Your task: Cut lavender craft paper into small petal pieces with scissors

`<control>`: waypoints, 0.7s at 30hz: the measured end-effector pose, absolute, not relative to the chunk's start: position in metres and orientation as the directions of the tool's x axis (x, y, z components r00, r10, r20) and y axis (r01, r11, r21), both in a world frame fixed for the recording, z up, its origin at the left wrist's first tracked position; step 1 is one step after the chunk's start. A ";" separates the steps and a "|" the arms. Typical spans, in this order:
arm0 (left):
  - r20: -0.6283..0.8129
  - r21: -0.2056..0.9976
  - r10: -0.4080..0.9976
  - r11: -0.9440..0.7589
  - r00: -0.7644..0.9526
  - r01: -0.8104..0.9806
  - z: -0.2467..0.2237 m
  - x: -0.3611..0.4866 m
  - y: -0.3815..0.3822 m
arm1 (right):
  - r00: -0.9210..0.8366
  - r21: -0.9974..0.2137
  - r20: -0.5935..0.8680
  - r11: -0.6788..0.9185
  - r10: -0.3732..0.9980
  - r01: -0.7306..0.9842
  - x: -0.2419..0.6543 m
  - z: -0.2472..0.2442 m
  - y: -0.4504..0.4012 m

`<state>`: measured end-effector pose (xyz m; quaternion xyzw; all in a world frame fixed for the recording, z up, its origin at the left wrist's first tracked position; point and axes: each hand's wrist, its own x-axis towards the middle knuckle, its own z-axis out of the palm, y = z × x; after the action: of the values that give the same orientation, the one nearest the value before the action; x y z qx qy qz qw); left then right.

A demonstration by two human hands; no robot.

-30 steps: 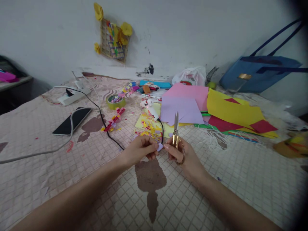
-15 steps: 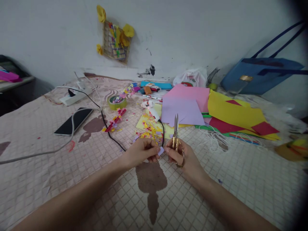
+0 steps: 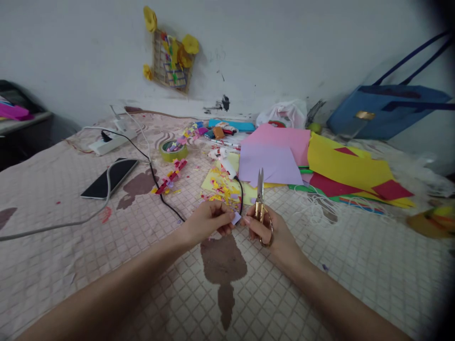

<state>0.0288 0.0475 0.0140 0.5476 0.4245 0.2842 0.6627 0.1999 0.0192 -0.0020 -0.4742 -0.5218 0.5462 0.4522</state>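
Observation:
My left hand (image 3: 212, 219) pinches a small piece of lilac paper (image 3: 236, 218) between thumb and fingers. Just to its right, my right hand (image 3: 265, 227) is closed round the gold handles of a pair of scissors (image 3: 260, 192), whose blades point up and away from me. The fingertips of the right hand are close to the paper piece but apart from it. Beyond the hands lie yellow, pink and lilac paper scraps (image 3: 223, 190) on a pale yellow sheet. A white glue gun (image 3: 228, 168) with a black cord rests there too.
Lilac paper (image 3: 268, 166), pink paper (image 3: 284, 138) and yellow paper (image 3: 348, 161) are stacked at the right, near white string (image 3: 316, 206). At the left are a phone (image 3: 108, 180), a power strip (image 3: 112, 142), a tape roll (image 3: 173, 150) and a decorated red strip (image 3: 170, 176). Cords cross the cloth.
My left hand has shifted slightly up and left with the lilac paper piece, widening the gap to the right hand. The scissors stay almost where they were.

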 end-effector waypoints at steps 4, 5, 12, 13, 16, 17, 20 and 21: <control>-0.245 0.969 0.833 0.229 0.495 0.093 0.013 0.029 0.047 | -0.149 -0.998 -0.057 -0.055 0.987 0.016 0.199 0.000 0.018; -0.247 0.969 0.828 0.227 0.503 0.101 0.013 0.030 0.046 | -0.152 -0.998 -0.059 -0.058 0.987 0.010 0.199 0.000 0.017; -0.253 0.967 0.814 0.232 0.524 0.105 0.011 0.029 0.046 | -0.158 -0.998 -0.066 -0.062 0.985 0.029 0.200 -0.001 0.017; -0.251 0.967 0.812 0.235 0.527 0.099 0.011 0.029 0.046 | -0.156 -0.998 -0.063 -0.059 0.986 0.030 0.201 -0.001 0.018; -0.245 0.968 0.812 0.234 0.530 0.090 0.011 0.029 0.047 | -0.153 -0.999 -0.050 -0.047 0.987 0.025 0.200 -0.001 0.018; -0.246 0.968 0.813 0.233 0.528 0.093 0.012 0.029 0.047 | -0.148 -0.999 -0.047 -0.044 0.988 0.023 0.200 -0.001 0.019; -0.260 0.965 0.819 0.232 0.512 0.119 0.013 0.030 0.047 | -0.126 -0.999 -0.042 -0.039 0.991 0.026 0.200 -0.001 0.019; -0.264 0.964 0.820 0.233 0.508 0.127 0.014 0.030 0.047 | -0.120 -0.999 -0.044 -0.041 0.992 0.025 0.200 0.000 0.019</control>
<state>0.0298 0.0469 0.0135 0.5615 0.4214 0.2617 0.6623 0.2003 0.0186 -0.0005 -0.4849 -0.5241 0.5343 0.4525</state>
